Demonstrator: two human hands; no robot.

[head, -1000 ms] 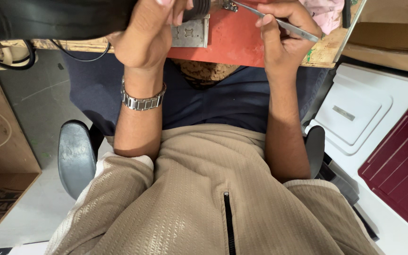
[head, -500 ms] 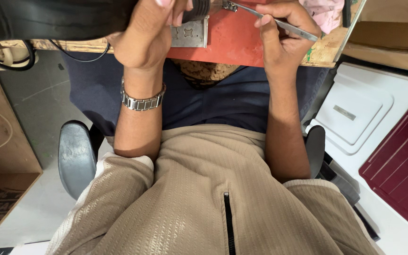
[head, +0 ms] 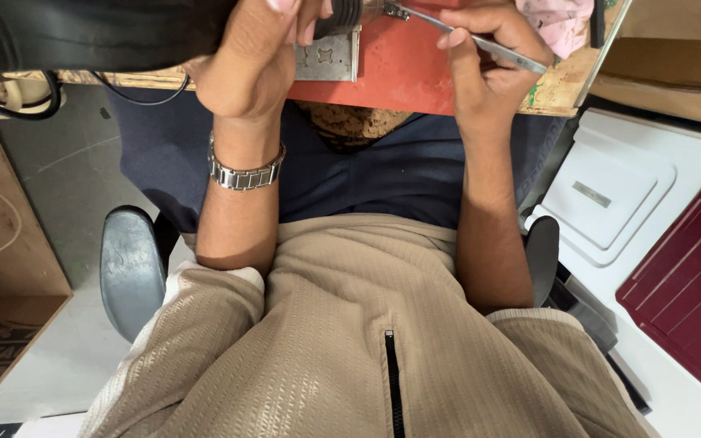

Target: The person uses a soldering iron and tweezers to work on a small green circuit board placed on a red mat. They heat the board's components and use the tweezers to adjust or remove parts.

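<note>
Left hand (head: 257,53), a metal watch (head: 245,173) on its wrist, curls its fingers around a large black object (head: 99,32) at the top edge of the view, above a red work surface (head: 403,69). A small square metal plate (head: 328,57) lies on the red surface just beside that hand. Further right, the right hand (head: 484,57) pinches slim metal tweezers (head: 472,38), their tip pointing left toward the black object. At far right sit a white plastic lid (head: 610,199) and a dark red tray (head: 691,284)
</note>
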